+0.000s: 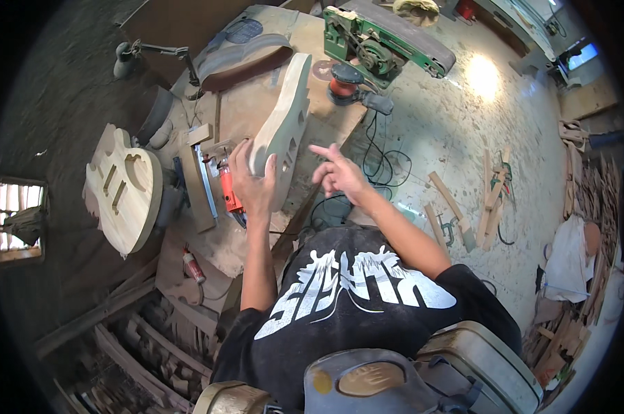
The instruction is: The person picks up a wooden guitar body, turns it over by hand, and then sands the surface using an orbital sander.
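Note:
An unfinished pale wooden guitar body [284, 117] stands on edge on the workbench, its cut-out pockets turned toward the right. Against its near end rests my left hand [253, 181], thumb and fingers wrapped round the rounded edge. My right hand [342, 178] is in the air a little to the right of the body, apart from it. Its index finger points out toward the wood, the other fingers are loosely bent and slightly blurred, and nothing shows in it. Just left of my left hand lies a red power tool [227, 186].
Beyond the body sit an orbital sander [344, 84], a green belt sander [374, 52] and curved brown abrasive sheets [250, 62]. A second guitar body [146, 190] is at left, below a desk lamp [124, 63]. Black cables [395, 162] and wood offcuts [450, 200] lie on the floor at right.

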{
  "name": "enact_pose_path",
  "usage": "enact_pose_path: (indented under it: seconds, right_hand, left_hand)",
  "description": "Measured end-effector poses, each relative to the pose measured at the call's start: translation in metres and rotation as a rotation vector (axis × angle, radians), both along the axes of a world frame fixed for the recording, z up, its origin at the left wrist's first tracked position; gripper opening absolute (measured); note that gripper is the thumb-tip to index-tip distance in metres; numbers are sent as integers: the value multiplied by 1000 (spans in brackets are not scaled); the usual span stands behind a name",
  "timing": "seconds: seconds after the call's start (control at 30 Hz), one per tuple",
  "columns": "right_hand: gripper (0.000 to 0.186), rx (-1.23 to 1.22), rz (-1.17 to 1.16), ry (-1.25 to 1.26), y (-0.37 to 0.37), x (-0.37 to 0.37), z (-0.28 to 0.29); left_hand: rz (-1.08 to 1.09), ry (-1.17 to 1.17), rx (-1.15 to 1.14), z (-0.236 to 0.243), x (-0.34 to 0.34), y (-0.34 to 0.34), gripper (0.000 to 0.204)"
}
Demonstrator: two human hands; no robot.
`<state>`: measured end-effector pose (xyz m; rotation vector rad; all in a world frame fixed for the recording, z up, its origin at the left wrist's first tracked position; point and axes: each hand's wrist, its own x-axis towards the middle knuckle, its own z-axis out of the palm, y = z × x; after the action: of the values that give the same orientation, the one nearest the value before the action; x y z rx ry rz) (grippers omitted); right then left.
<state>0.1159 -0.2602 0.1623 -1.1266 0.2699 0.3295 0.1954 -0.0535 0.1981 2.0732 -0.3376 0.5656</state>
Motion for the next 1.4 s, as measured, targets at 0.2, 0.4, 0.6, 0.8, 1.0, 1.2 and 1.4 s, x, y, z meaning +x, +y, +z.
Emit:
enact_pose_path:
  seconds: [0.2, 0.4, 0.6, 0.8, 1.0, 1.2, 1.4]
  right_hand:
    - [60, 55, -226, 268, -30, -33, -41]
    - [64, 112, -174, 326, -33, -42, -77]
    - [70, 37, -97, 336, -28, -29, -85]
    - [92, 135, -95, 318, -26, -20, -89]
    - [87, 83, -135, 335, -44, -34, -91]
    - [80, 108, -279, 362, -74, -72, -115]
    - [83, 30, -445, 439, -122, -134, -151]
  left_hand:
    - [61, 439, 130, -8, 5, 34, 67]
    - [72, 311, 123, -31, -2, 30, 67]
    - [99, 443, -271, -12, -22, 48, 59]
    - [57, 468, -1046, 30, -50, 85, 33]
    - [253, 261, -1288, 84, -24, 161, 47]
    - [336, 62, -1275, 86, 23, 290, 55]
    - [508, 125, -1216, 49, 42, 376, 51]
